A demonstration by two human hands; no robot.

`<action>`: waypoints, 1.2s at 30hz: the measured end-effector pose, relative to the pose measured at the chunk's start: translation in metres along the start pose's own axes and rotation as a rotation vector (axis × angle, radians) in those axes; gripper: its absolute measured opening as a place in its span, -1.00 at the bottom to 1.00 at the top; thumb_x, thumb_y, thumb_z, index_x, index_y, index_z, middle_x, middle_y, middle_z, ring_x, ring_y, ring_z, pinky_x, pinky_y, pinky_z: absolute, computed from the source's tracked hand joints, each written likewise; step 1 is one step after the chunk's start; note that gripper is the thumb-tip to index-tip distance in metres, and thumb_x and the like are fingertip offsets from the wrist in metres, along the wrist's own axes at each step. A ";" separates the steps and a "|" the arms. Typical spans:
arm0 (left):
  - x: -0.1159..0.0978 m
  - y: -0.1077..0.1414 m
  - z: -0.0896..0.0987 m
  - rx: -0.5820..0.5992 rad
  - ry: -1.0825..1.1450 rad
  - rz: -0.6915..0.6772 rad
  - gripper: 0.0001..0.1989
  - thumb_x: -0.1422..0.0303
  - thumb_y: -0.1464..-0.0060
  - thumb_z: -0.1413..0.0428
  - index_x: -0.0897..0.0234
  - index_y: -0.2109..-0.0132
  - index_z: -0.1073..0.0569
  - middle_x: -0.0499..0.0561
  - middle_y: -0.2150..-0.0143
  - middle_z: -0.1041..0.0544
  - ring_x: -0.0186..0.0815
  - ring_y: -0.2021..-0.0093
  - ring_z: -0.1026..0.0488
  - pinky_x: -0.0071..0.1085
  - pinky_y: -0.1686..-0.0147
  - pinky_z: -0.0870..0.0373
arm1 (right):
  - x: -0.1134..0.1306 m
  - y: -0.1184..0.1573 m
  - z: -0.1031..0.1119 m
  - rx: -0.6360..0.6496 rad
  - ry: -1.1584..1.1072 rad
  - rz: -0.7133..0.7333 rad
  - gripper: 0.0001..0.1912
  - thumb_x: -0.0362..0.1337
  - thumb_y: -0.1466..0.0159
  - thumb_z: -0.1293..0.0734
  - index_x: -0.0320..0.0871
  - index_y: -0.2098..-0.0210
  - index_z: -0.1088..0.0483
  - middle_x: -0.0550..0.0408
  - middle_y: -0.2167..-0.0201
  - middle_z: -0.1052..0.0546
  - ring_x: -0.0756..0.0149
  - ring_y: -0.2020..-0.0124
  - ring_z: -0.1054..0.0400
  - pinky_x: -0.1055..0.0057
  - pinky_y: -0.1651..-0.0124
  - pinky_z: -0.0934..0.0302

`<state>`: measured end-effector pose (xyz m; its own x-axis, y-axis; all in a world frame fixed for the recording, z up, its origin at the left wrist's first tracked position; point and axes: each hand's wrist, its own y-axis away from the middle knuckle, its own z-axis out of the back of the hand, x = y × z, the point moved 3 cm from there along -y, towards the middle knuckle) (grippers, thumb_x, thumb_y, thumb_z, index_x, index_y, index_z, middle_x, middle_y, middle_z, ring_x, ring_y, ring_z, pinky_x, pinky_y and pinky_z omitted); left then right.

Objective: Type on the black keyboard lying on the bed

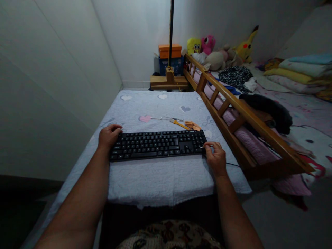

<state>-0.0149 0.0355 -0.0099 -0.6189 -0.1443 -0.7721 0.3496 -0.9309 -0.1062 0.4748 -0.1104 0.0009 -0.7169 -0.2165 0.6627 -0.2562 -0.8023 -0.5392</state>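
Observation:
A black keyboard (155, 144) lies flat on the cloth-covered table, its long side across my view. My left hand (109, 135) grips its left end near the far corner, fingers curled at the edge. Over the number keys at the right end, my right hand (215, 156) pinches a thin white stick (208, 145) with its tip at the keys. Beyond the keyboard lie a brush (180, 123) with a yellow handle, an orange cloth (193, 125), a thin pale tool (156, 118) and another slim tool with a dark handle (177, 119).
A pale blue cloth with hearts (145, 180) covers the table. A wooden bed rail (233, 107) runs along the right side, with plush toys and folded bedding behind it. Past the far edge stand a wooden post base (169, 81) and an orange box (169, 51). A cable (233, 164) trails right.

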 end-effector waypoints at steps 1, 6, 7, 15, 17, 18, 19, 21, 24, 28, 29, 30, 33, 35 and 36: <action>0.000 0.000 0.000 -0.001 0.000 0.004 -0.70 0.16 0.15 -0.13 0.16 0.27 -0.59 0.01 0.33 -0.61 -0.12 0.26 -0.52 -0.26 0.16 -0.44 | 0.000 0.000 0.000 0.006 -0.001 0.002 -0.84 -0.22 -0.33 -0.29 -0.04 0.33 -0.51 0.06 0.36 -0.60 0.10 0.21 -0.48 0.17 0.05 -0.34; 0.001 0.000 0.001 -0.004 -0.005 0.015 -0.70 0.17 0.18 -0.14 0.17 0.28 -0.59 0.02 0.33 -0.62 -0.10 0.25 -0.52 -0.25 0.16 -0.43 | 0.003 0.001 -0.003 0.039 -0.003 0.018 -0.83 -0.21 -0.35 -0.29 -0.04 0.32 -0.52 0.05 0.35 -0.60 0.10 0.19 -0.48 0.17 0.04 -0.33; 0.000 -0.001 0.001 -0.003 -0.007 0.008 -0.70 0.17 0.18 -0.14 0.16 0.28 -0.59 0.02 0.32 -0.62 -0.10 0.24 -0.53 -0.25 0.16 -0.43 | 0.004 0.001 -0.003 0.042 -0.004 0.020 -0.82 -0.21 -0.35 -0.29 -0.04 0.32 -0.52 0.05 0.35 -0.59 0.10 0.19 -0.48 0.17 0.04 -0.33; -0.003 0.000 0.001 -0.004 -0.003 0.018 -0.72 0.18 0.18 -0.12 0.16 0.29 -0.58 0.02 0.36 -0.62 -0.09 0.26 -0.53 -0.25 0.14 -0.45 | 0.009 -0.001 -0.005 0.076 0.007 0.051 -0.82 -0.23 -0.35 -0.29 -0.04 0.33 -0.51 0.06 0.36 -0.59 0.11 0.21 -0.46 0.17 0.05 -0.32; -0.003 0.000 0.001 -0.002 0.001 0.009 -0.72 0.18 0.17 -0.12 0.16 0.29 -0.58 0.02 0.35 -0.61 -0.09 0.25 -0.54 -0.25 0.13 -0.45 | 0.010 -0.002 -0.005 0.088 0.014 0.054 -0.82 -0.23 -0.34 -0.29 -0.04 0.34 -0.52 0.05 0.36 -0.59 0.10 0.21 -0.46 0.17 0.05 -0.32; -0.002 0.000 0.001 -0.002 0.002 0.003 -0.71 0.18 0.16 -0.12 0.17 0.28 -0.58 0.02 0.35 -0.61 -0.09 0.24 -0.54 -0.25 0.13 -0.45 | 0.011 -0.003 -0.005 0.095 0.020 0.053 -0.82 -0.23 -0.34 -0.29 -0.03 0.33 -0.52 0.05 0.36 -0.60 0.10 0.21 -0.46 0.17 0.05 -0.32; -0.002 0.000 0.001 -0.003 0.003 -0.004 -0.71 0.18 0.16 -0.12 0.17 0.28 -0.59 0.02 0.34 -0.61 -0.09 0.24 -0.54 -0.25 0.12 -0.45 | 0.012 -0.004 -0.005 0.100 0.027 0.050 -0.82 -0.24 -0.34 -0.29 -0.03 0.33 -0.52 0.04 0.35 -0.60 0.09 0.21 -0.46 0.16 0.06 -0.31; -0.001 0.000 0.001 -0.004 0.005 -0.009 -0.70 0.17 0.15 -0.13 0.18 0.27 -0.59 0.03 0.33 -0.62 -0.10 0.24 -0.54 -0.25 0.12 -0.44 | 0.013 -0.006 -0.006 0.116 0.041 0.043 -0.83 -0.24 -0.33 -0.29 -0.03 0.33 -0.53 0.04 0.35 -0.61 0.09 0.22 -0.46 0.16 0.07 -0.31; -0.001 0.001 0.001 -0.004 0.016 0.009 -0.71 0.19 0.15 -0.13 0.19 0.27 -0.59 0.03 0.32 -0.62 -0.10 0.24 -0.54 -0.25 0.13 -0.44 | 0.015 -0.008 -0.007 0.122 0.058 0.039 -0.84 -0.24 -0.31 -0.29 -0.03 0.32 -0.52 0.03 0.35 -0.61 0.08 0.23 -0.46 0.16 0.08 -0.30; -0.006 0.003 0.002 -0.005 0.014 0.022 -0.74 0.21 0.15 -0.14 0.18 0.29 -0.58 0.02 0.33 -0.62 -0.11 0.25 -0.53 -0.25 0.14 -0.43 | 0.016 -0.005 -0.009 0.068 0.056 0.035 -0.82 -0.25 -0.32 -0.27 -0.03 0.34 -0.50 0.05 0.38 -0.60 0.09 0.23 -0.46 0.16 0.07 -0.30; -0.007 0.004 0.003 -0.004 0.010 0.026 -0.75 0.21 0.15 -0.14 0.18 0.29 -0.58 0.02 0.34 -0.62 -0.11 0.26 -0.53 -0.25 0.15 -0.44 | 0.016 -0.003 -0.009 0.057 0.049 0.034 -0.82 -0.24 -0.33 -0.27 -0.03 0.35 -0.50 0.05 0.38 -0.59 0.09 0.23 -0.46 0.16 0.07 -0.30; -0.008 0.005 0.003 -0.004 0.006 0.029 -0.75 0.21 0.15 -0.14 0.17 0.30 -0.58 0.01 0.34 -0.61 -0.11 0.26 -0.52 -0.25 0.15 -0.44 | 0.016 -0.002 -0.010 0.049 0.042 0.033 -0.82 -0.24 -0.33 -0.27 -0.03 0.34 -0.50 0.06 0.38 -0.59 0.09 0.23 -0.46 0.16 0.07 -0.30; -0.010 0.006 0.004 -0.006 0.004 0.038 -0.76 0.22 0.15 -0.14 0.17 0.30 -0.58 0.02 0.33 -0.62 -0.09 0.25 -0.53 -0.24 0.14 -0.45 | 0.015 0.001 -0.010 0.031 0.023 0.031 -0.83 -0.24 -0.34 -0.28 -0.04 0.33 -0.50 0.05 0.38 -0.59 0.10 0.23 -0.46 0.16 0.07 -0.31; -0.009 0.005 0.004 -0.004 0.010 0.040 -0.76 0.22 0.15 -0.14 0.18 0.30 -0.58 0.02 0.33 -0.63 -0.09 0.24 -0.53 -0.24 0.14 -0.45 | 0.015 0.002 -0.011 0.020 0.015 0.034 -0.83 -0.23 -0.35 -0.28 -0.04 0.32 -0.50 0.05 0.37 -0.59 0.10 0.23 -0.46 0.16 0.07 -0.30; -0.008 0.004 0.004 -0.004 0.011 0.038 -0.75 0.22 0.15 -0.13 0.18 0.29 -0.58 0.02 0.33 -0.62 -0.10 0.25 -0.53 -0.25 0.14 -0.46 | 0.015 0.002 -0.011 0.016 0.011 0.037 -0.83 -0.24 -0.35 -0.28 -0.05 0.32 -0.50 0.06 0.37 -0.59 0.11 0.23 -0.46 0.16 0.07 -0.30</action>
<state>-0.0108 0.0314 -0.0020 -0.5972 -0.1760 -0.7826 0.3754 -0.9235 -0.0787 0.4567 -0.1093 0.0042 -0.7328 -0.2404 0.6365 -0.2185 -0.8028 -0.5548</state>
